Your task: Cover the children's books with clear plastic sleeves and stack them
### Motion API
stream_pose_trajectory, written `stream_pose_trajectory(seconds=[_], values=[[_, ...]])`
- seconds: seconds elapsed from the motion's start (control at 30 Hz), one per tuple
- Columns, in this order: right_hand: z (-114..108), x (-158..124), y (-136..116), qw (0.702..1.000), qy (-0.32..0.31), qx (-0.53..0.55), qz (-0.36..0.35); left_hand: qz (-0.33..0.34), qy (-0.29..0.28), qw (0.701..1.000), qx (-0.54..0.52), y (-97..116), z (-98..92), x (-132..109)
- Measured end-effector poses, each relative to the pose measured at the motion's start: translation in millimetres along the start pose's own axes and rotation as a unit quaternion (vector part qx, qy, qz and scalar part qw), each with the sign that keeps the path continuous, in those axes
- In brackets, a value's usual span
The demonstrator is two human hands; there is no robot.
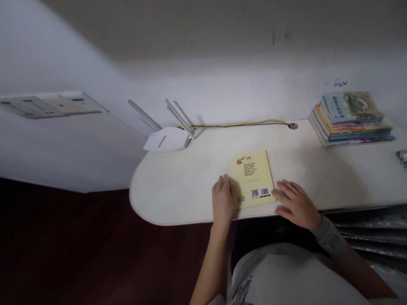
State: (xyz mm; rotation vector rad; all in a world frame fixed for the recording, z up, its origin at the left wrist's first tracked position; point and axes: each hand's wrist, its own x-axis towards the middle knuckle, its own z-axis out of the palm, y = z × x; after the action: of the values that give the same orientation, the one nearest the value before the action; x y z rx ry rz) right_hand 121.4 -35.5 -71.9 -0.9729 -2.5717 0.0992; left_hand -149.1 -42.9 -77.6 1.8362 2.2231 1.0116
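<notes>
A thin yellow book (254, 178) lies flat on the white desk (178, 178), close to the front edge. Its face shows a small drawing, printed text, a QR code and a barcode. At the book's left edge rests my left hand (224, 199), its fingers curled in; whether they grip the edge is hidden. My right hand (295, 205) is open at the lower right corner, fingers stretched toward the book, with the fingertips at or just beside its edge. A grey band (330, 237) is around my right wrist.
A white router (167, 140) with upright antennas stands at the back left. A yellow cable (241, 124) runs from it along the wall to a round desk hole (293, 126). At the back right is a stack of books (352, 120). A dark object (402, 157) shows at the right edge.
</notes>
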Motion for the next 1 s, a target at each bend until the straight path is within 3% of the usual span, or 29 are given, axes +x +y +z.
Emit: stream_pose_trajectory(seconds=[0.17, 0.3, 0.4, 0.53, 0.63, 0.73, 0.8, 0.87, 1.0], values=[[1, -1, 0, 1.000, -0.012, -0.019, -0.009, 0.023, 0.004, 1.000, -0.002, -4, 8.0, -3], [0, 0, 1, 0.999, -0.016, -0.023, -0.016, -0.023, -0.022, 0.998, -0.047, 2, -2.4, -3], [-1, 1, 0, 0.999, -0.023, -0.022, -0.014, -0.066, -0.065, 0.980, -0.178, 15, -19.8, -9], [-3, 0, 0, 1.000, -0.023, 0.003, -0.013, -0.004, -0.118, 0.936, -0.331, 45, -27.5, -20], [-5, -2, 7, 0.999, 0.008, 0.011, 0.032, 0.049, -0.056, 0.958, -0.278, 72, -11.3, -21], [-8, -5, 22, 0.990, 0.052, -0.038, 0.124, 0.164, 0.016, 0.969, -0.183, 89, 13.1, -18], [-7, -8, 33, 0.981, 0.059, -0.075, 0.170, 0.237, 0.032, 0.963, -0.123, 95, 27.1, -17], [-4, -12, 42, 0.975, 0.049, -0.095, 0.196, 0.275, 0.014, 0.960, -0.053, 98, 36.1, -17], [2, -16, 49, 0.973, 0.039, -0.105, 0.203, 0.309, -0.075, 0.943, 0.099, 113, 37.8, -19]])
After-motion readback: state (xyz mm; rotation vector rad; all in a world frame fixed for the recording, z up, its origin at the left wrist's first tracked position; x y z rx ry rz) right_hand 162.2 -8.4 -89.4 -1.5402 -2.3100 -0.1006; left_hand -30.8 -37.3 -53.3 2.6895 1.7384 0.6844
